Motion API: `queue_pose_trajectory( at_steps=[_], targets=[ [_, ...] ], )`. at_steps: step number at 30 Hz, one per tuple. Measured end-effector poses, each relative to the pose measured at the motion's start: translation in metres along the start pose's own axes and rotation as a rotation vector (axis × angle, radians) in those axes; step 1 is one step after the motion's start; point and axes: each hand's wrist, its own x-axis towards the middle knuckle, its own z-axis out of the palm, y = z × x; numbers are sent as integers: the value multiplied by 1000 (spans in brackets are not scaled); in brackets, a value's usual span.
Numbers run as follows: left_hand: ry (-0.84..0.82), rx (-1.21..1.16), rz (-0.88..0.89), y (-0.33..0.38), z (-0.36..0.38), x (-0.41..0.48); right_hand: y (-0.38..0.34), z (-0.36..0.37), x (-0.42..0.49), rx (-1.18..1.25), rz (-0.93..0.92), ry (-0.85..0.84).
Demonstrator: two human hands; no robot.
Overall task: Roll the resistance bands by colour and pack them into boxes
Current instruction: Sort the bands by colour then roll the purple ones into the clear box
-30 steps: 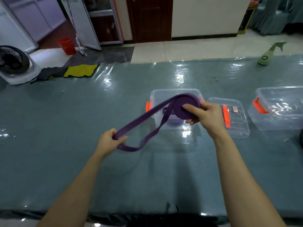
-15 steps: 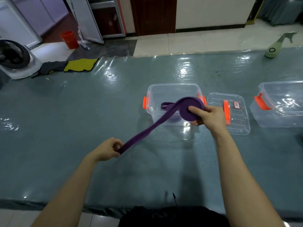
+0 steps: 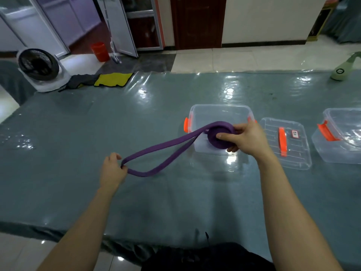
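We viewed a long grey-green bench (image 3: 97, 133) under glossy, wrinkled film, in a tiled room with a dark wooden door (image 3: 197, 20). Beyond its far edge stood a round-grilled fan (image 3: 39, 64), a red bucket (image 3: 100, 51) and a yellow cloth (image 3: 112, 79); a pale spray bottle (image 3: 343, 69) lay at the far right. On the bench sat a clear box (image 3: 220, 112) with orange clasps, its ribbed lid (image 3: 293, 153) just beside it, and a second box (image 3: 347, 153) to the right. The flat purple band (image 3: 166, 145) hung above the bench. Our right hand (image 3: 248, 137) gripped its rolled disc, partly hiding the clear box, and our left hand (image 3: 112, 171) pinched its free loop.
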Motion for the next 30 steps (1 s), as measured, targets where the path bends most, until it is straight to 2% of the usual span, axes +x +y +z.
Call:
queue_pose_trajectory(
  at_steps=[3,5,9,11,13,18,25,27,30],
  targets=[
    [-459,299,-65,-9,-18,-8,-26,15,-9,-159,-34,-123],
    [-597,202,52,5,-31,-16,-44,23,-17,-233,-58,-171],
    [-531,-350,469,75,-62,-38,-81,32,-37,-394,-98,-244],
    [-547,-471,648,118,-84,-48,-100,33,-48,-423,-103,-264],
    [-612,-526,755,153,-105,-58,-117,31,-60,-425,-121,-272],
    [-671,-546,844,195,-149,-61,-147,19,-83,-376,-134,-268],
    [-809,-523,931,212,-170,-59,-149,9,-101,-123,-197,-248],
    [-788,-547,939,216,-168,-63,-145,7,-101,-72,-207,-222],
    [-671,-536,937,225,-168,-67,-139,4,-100,1,-207,-202]
  ],
)
